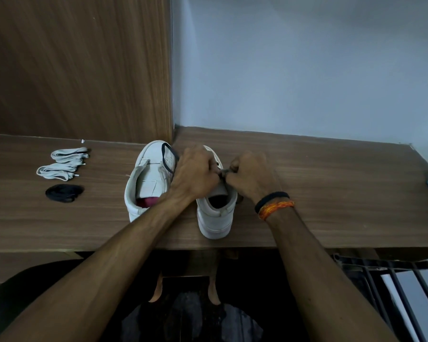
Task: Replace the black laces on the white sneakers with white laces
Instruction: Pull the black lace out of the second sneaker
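- Two white sneakers stood side by side near the middle of the wooden counter (331,193), heels toward its front edge.
- The left sneaker (148,183) leaned slightly, with a black lace (167,156) looping loose over its upper.
- The right sneaker (216,215) stood under both hands.
- The left hand (195,174) was curled closed over that shoe's lacing area; what it pinched was hidden.
- The right hand (250,176), fingers closed, gripped a dark lace end (224,172) between the two hands.
- Toward the counter's left end lay two folded white laces (68,154) (57,171) and, nearer the front edge, a bundled black lace (63,193).
- A black band (272,199) and an orange thread (277,209) circled the right wrist.
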